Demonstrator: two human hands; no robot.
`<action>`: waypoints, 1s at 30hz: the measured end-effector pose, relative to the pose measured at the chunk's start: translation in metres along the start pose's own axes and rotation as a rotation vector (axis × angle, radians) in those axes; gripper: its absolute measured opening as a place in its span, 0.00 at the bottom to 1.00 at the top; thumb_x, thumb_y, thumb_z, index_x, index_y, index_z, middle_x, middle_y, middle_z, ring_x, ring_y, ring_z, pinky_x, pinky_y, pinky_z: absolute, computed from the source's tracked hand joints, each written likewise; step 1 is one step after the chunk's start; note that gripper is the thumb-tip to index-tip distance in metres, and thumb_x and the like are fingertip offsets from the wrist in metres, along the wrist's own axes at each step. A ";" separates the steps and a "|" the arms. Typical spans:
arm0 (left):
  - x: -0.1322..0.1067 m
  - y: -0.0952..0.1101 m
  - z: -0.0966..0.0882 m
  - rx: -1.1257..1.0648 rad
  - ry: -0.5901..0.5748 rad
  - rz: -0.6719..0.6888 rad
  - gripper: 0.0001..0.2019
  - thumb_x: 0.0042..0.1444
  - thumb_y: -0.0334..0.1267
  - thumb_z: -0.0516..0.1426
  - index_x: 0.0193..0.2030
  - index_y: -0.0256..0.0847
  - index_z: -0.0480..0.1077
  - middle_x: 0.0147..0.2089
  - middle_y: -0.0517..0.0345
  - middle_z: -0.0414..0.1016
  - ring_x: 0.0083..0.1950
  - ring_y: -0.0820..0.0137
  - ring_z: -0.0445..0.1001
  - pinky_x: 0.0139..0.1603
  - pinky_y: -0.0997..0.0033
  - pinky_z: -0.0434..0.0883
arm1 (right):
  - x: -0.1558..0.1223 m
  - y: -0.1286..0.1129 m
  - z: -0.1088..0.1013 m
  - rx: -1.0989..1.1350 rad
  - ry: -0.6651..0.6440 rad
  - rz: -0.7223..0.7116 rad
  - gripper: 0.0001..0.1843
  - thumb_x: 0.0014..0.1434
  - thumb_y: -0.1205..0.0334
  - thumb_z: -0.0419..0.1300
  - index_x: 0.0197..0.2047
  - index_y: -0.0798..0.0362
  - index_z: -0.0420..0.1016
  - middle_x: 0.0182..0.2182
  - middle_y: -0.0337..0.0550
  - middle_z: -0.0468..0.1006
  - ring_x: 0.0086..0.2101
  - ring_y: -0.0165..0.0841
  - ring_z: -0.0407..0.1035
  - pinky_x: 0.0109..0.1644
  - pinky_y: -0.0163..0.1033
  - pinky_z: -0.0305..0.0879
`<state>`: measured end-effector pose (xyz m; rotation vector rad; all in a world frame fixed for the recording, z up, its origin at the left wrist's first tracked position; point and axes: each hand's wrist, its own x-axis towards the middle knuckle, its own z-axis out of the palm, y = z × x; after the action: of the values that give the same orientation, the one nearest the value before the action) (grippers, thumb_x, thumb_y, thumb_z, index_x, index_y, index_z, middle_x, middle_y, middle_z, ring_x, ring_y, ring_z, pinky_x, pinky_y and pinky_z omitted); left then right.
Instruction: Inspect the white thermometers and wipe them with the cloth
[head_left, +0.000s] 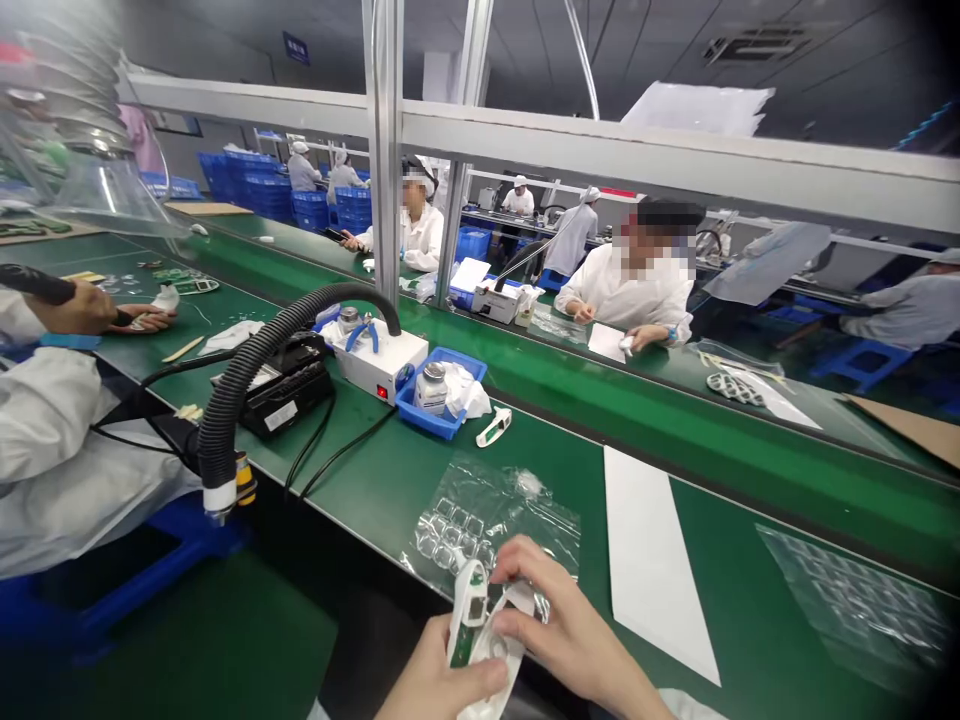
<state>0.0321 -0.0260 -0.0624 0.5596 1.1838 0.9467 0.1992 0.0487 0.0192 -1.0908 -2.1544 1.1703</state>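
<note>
My left hand [442,680] and my right hand [562,620] both grip a white plastic casing [474,640] at the bottom of the view. A green circuit board [463,645] shows in the casing, and my fingers hide part of the piece. Just beyond my hands, a clear plastic bag [480,525] with a moulded pocket pattern lies on the green workbench [360,500], close to my right fingers. A long white paper strip [649,560] lies to the right of my right hand.
A clear plastic sheet [855,610] lies at the right. Ahead stand a blue tray [439,395] holding a bottle, a white unit [379,365] and a black hose [247,390]. A co-worker's hand [71,310] holds a black-handled tool at the left. Several workers sit beyond a metal rail.
</note>
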 end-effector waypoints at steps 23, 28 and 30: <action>-0.016 0.044 0.015 -0.003 0.154 0.019 0.34 0.35 0.62 0.66 0.43 0.37 0.75 0.38 0.51 0.79 0.46 0.55 0.74 0.46 0.64 0.71 | 0.064 0.065 -0.043 -0.336 0.428 0.095 0.09 0.61 0.65 0.49 0.28 0.50 0.61 0.24 0.38 0.68 0.26 0.33 0.64 0.31 0.37 0.59; -0.010 0.044 0.012 -0.054 0.229 0.074 0.32 0.35 0.61 0.67 0.41 0.37 0.74 0.34 0.54 0.79 0.41 0.59 0.75 0.40 0.68 0.72 | 0.084 0.095 -0.051 -0.392 0.450 0.109 0.05 0.57 0.66 0.52 0.30 0.51 0.66 0.29 0.42 0.70 0.30 0.35 0.65 0.36 0.40 0.59; -0.006 0.040 0.007 -0.086 0.250 0.059 0.31 0.34 0.59 0.68 0.41 0.37 0.74 0.33 0.54 0.79 0.38 0.61 0.75 0.36 0.70 0.71 | 0.076 0.083 -0.035 -0.380 0.418 0.078 0.07 0.60 0.65 0.51 0.32 0.51 0.68 0.31 0.43 0.71 0.32 0.35 0.66 0.38 0.40 0.61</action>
<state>0.0251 -0.0096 -0.0255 0.4171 1.3473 1.1364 0.2147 0.1544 -0.0309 -1.4424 -2.0495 0.5021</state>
